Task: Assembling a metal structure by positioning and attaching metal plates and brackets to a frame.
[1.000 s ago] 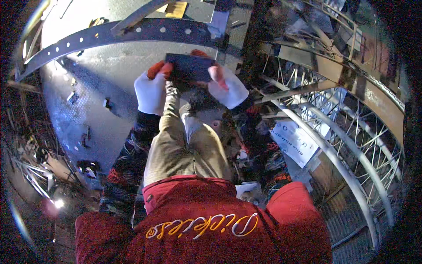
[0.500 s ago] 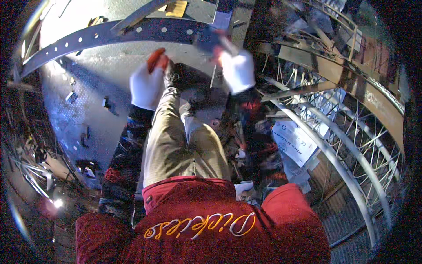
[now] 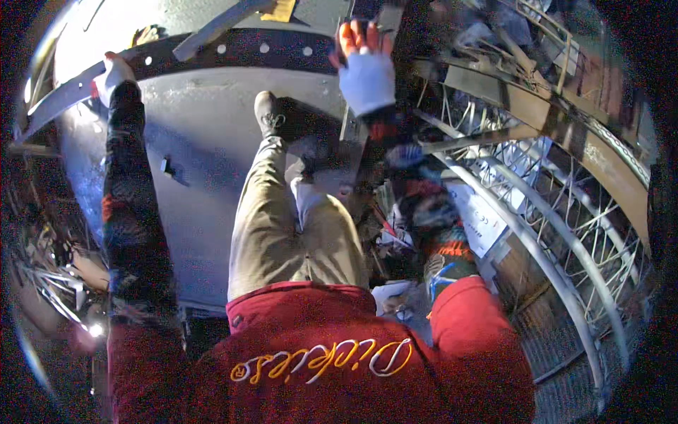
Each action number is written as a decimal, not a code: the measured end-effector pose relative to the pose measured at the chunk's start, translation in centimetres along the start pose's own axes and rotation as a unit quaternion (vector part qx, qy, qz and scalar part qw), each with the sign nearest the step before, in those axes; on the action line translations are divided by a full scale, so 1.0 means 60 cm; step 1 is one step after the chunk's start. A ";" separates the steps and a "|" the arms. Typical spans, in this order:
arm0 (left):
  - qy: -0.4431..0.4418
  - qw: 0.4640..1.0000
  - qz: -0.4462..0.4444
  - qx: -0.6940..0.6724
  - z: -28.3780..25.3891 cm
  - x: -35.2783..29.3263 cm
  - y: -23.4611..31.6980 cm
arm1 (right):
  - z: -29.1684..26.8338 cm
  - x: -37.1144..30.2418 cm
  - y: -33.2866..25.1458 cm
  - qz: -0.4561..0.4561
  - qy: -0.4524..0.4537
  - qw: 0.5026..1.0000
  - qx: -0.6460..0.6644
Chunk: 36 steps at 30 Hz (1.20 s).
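A long dark metal bar point(image 3: 198, 56) with a row of round holes lies across the far part of the steel surface and looks bowed. My left hand point(image 3: 115, 76), in a white glove with bare fingertips, is closed over the bar toward its left end. At the bar's right end is my right hand point(image 3: 366, 71), gloved alike. Its fingers are spread and point away from me; whether they press on the bar is hard to tell. A narrower metal strip point(image 3: 215, 32) slants over the bar's far edge between my hands.
My shoe point(image 3: 268, 113) stands on the steel surface point(image 3: 205, 134) just short of the bar. A small dark block point(image 3: 167, 166) sits to the left. Welded tube trusses point(image 3: 522, 233) and a rusty beam point(image 3: 508, 99) crowd the right side. Beyond the bar lies a yellow piece point(image 3: 279, 10).
My left hand has swung out from near my shoe to the bar's left part and closed on it. My right hand has moved slightly farther away, its fingers now spread.
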<state>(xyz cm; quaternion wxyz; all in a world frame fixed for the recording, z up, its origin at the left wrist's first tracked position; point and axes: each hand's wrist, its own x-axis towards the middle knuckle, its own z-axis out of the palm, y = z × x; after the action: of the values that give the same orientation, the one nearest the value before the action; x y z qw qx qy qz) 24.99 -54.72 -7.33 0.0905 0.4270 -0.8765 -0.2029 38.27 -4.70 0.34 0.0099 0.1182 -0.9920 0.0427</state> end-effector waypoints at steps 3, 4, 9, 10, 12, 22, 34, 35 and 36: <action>0.032 0.994 -0.102 0.001 -0.005 0.004 0.046 | 0.034 -0.062 -0.032 0.029 0.007 1.000 -0.008; 0.017 0.992 -0.101 0.068 0.010 -0.023 0.059 | 0.034 -0.077 -0.030 0.046 -0.004 0.999 0.010; 0.063 0.972 -0.087 0.210 0.045 -0.057 0.100 | 0.019 0.047 0.037 0.013 0.093 0.994 -0.050; 0.049 0.986 -0.048 0.154 0.061 -0.104 0.124 | 0.011 0.043 0.073 0.012 0.091 0.995 -0.027; 0.168 0.971 -0.057 0.162 0.080 0.055 0.032 | 0.019 0.049 0.017 0.019 0.127 0.991 0.043; 0.183 0.967 -0.075 0.163 0.116 -0.006 0.069 | 0.000 0.062 0.039 0.112 0.078 0.989 0.057; 0.126 0.978 -0.046 0.157 0.010 -0.046 0.077 | 0.011 0.068 -0.006 0.207 0.069 0.954 0.206; 0.086 0.982 -0.075 0.149 0.011 -0.064 0.099 | 0.031 0.023 -0.010 0.192 0.154 0.949 0.198; 0.044 0.984 -0.103 0.141 0.016 -0.079 0.122 | 0.044 -0.023 -0.002 0.145 0.134 0.975 0.101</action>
<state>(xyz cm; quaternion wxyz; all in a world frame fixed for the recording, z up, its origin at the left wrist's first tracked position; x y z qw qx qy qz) 22.39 -46.70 -4.98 0.0466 0.5316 -0.8430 -0.0668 39.64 -4.71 -2.32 0.1240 -0.0334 -0.9788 0.1593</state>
